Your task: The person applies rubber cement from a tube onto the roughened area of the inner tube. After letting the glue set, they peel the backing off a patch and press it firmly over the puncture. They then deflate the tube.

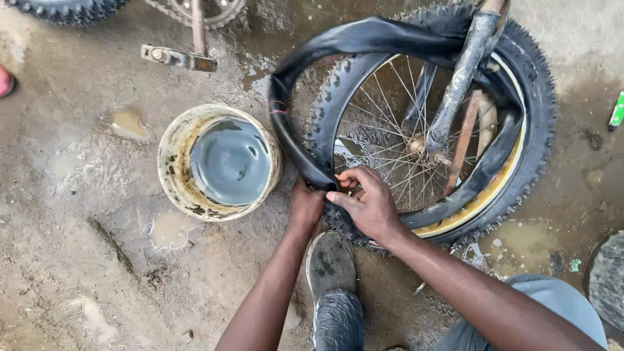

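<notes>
A bicycle wheel with a knobby black tyre (536,123) and a yellow rim (478,205) lies on wet ground, its fork (458,84) still across it. A black inner tube (305,71) loops out of the tyre on the left. My left hand (305,205) grips the tube at its lowest point by the tyre's edge. Beside it, my right hand (367,201) pinches the same part of the tube, fingers curled over the tyre. My grey shoe (331,266) stands just below both hands.
A dirty white bucket (170,162) of dark water stands left of the tube. A pedal and crank (179,57) with a chainring lie at the top. Another tyre (65,8) shows top left. Puddles dot the muddy ground. A green object (617,110) sits far right.
</notes>
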